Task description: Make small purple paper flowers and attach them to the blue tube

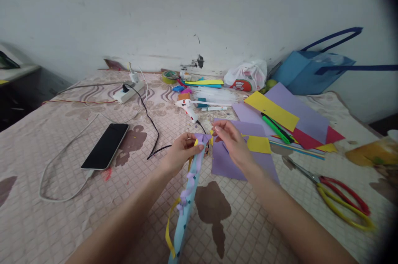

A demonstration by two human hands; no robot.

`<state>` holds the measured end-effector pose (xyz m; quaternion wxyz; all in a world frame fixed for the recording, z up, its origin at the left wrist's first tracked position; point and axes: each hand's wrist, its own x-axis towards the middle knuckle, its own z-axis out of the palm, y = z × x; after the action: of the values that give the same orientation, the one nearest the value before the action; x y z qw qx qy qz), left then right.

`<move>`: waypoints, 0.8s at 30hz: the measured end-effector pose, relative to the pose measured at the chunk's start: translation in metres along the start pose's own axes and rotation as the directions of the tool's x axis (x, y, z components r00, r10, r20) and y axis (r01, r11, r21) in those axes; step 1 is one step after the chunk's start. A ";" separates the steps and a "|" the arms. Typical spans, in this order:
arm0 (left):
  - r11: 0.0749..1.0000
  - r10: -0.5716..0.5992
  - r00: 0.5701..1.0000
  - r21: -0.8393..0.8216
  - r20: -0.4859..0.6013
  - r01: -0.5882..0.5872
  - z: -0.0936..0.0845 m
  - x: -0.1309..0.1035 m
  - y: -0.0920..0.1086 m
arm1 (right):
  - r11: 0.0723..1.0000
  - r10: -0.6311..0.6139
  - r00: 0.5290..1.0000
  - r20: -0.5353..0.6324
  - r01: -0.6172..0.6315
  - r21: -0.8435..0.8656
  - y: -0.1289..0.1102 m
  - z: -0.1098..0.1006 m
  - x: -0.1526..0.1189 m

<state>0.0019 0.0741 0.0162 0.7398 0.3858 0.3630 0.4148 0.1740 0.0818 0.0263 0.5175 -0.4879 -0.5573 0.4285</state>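
My left hand [180, 150] is closed on the top end of a long light blue paper strip [185, 212], decorated with curled purple paper pieces [186, 193] and dark dots. A yellow paper ribbon [169, 231] loops out from its left side. Just right of the strip's top, my right hand [233, 143] has its thumb and fingers pinched together; what they hold, if anything, is too small to make out. Beneath that hand lie a purple sheet [224, 168] and a yellow paper piece [260, 145]. Beyond both hands rests a white glue gun [188, 110].
Scissors [320, 183] and a green cutter [276, 128] lie to the right, near coloured sheets [304, 114]. At left are a phone [105, 147] on a cable and a power strip [129, 91]. A blue bag [306, 71] and plastic bag [247, 75] stand by the wall.
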 end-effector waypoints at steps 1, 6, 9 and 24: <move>1.000 -0.012 1.000 -0.008 -0.002 0.012 -0.001 0.001 -0.001 | 1.000 0.003 1.000 -0.012 -0.003 0.002 0.000 -0.004 -0.001; 0.999 -0.039 0.999 -0.004 -0.016 0.039 -0.005 0.003 -0.005 | 0.999 0.039 0.994 -0.105 -0.039 -0.005 0.006 -0.030 -0.007; 0.998 -0.059 0.998 -0.005 -0.027 0.059 -0.006 0.003 -0.006 | 0.998 0.063 0.981 -0.183 -0.062 0.011 0.015 -0.051 -0.009; 0.996 -0.078 0.997 0.044 -0.025 0.080 0.000 -0.003 -0.001 | 0.998 0.066 0.996 -0.061 -0.068 -0.020 0.011 -0.036 -0.018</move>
<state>0.0009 0.0716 0.0159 0.7426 0.3829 0.3956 0.3814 0.2105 0.0644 0.0162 0.5139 -0.5248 -0.5295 0.4244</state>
